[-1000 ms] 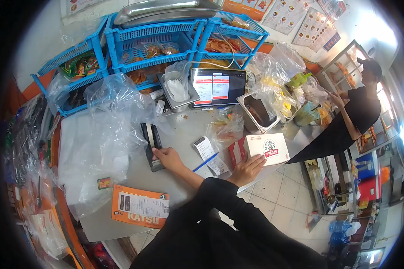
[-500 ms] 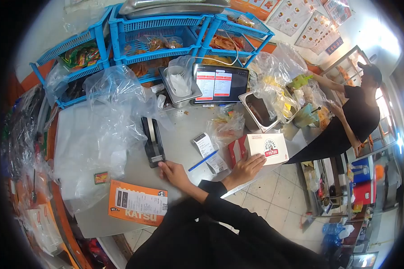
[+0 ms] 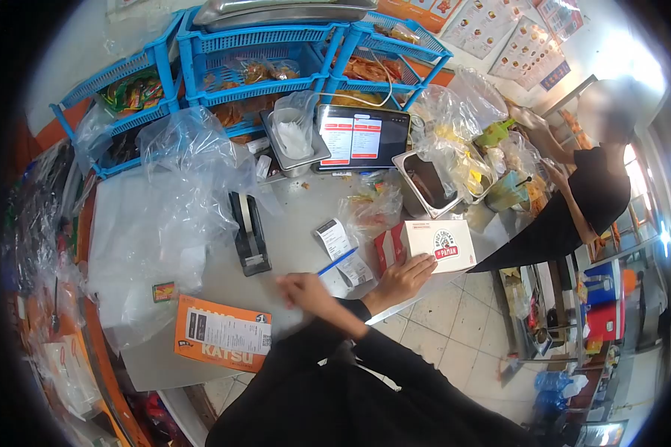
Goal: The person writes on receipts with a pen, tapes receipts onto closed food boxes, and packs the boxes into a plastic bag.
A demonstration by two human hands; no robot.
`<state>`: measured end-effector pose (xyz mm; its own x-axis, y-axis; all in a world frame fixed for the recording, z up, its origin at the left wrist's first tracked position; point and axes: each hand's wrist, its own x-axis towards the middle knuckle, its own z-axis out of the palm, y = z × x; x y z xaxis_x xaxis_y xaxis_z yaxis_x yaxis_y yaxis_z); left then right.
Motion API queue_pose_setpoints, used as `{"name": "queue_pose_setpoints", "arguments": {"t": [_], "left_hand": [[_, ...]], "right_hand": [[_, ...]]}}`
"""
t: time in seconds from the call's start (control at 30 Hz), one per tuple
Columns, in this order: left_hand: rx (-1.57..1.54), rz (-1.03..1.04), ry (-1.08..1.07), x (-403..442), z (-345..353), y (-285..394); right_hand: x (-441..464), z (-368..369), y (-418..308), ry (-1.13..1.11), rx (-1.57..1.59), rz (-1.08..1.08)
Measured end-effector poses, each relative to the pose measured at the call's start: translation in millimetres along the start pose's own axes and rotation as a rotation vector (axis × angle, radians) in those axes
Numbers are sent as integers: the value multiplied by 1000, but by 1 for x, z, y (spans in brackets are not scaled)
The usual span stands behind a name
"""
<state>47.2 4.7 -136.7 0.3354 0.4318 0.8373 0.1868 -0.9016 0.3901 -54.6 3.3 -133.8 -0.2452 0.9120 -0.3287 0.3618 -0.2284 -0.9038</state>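
Note:
My forearms cross over the counter. My left hand, reaching to the right, lies over the near left corner of a white food box with a red side, fingers together against it. On the other side my right hand hovers above the counter with curled fingers; whatever may be between them is too small to make out. Just beyond it stands a black tape dispenser. A paper receipt and a blue pen lie between my hands and the tablet. An orange box bearing a receipt sits at the near left.
Clear plastic bags cover the counter's left side. Blue baskets stand at the back, with a tablet and a metal container before them. A metal pan and bagged food are at the right, where another person works.
My right hand has come away from the tape dispenser's near end, moving slightly right and nearer me. My left hand stays on the white box. The other person's head and arms have shifted.

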Motion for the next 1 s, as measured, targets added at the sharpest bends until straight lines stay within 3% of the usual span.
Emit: {"name": "queue_pose_setpoints", "arguments": {"t": [0.07,0.13,0.17,0.2,0.23,0.27,0.3,0.37,0.47,0.6,0.67,0.7,0.77,0.93,1.0], "left_hand": [[25,6,-11,-5,6,1],[-318,-183,-20,-12,19,3],[-433,-247,-18,-14,22,3],[-224,-156,-34,-12,17,1],[-15,-64,-49,-8,11,-1],[-35,-48,-39,-3,1,1],[-33,-45,-38,-2,2,1],[-30,-63,5,-3,5,2],[-9,-58,4,-3,5,2],[10,-43,-20,-1,-1,4],[12,-58,-40,0,-1,4],[21,-58,-39,0,-1,4],[28,-45,-33,2,-4,5],[13,-53,-63,5,-8,6],[20,-59,-69,7,-9,4]], "right_hand": [[-35,-47,-6,198,-11,-142],[-67,-114,8,282,-13,-151],[-84,-149,16,551,-85,-147],[-95,-173,19,820,-158,-142],[-105,-185,1,976,-1,-41],[-112,-198,7,1037,-3,-66],[-120,-206,10,1067,-106,66],[-125,-215,31,1042,-226,261],[-124,-206,48,1088,-392,388],[-128,-201,58,1071,-234,368],[-129,-201,84,988,-94,9],[-129,-199,94,982,-90,2],[-130,-193,108,890,222,-169],[-118,-204,163,812,135,-112],[-114,-203,178,793,268,-67]]}}
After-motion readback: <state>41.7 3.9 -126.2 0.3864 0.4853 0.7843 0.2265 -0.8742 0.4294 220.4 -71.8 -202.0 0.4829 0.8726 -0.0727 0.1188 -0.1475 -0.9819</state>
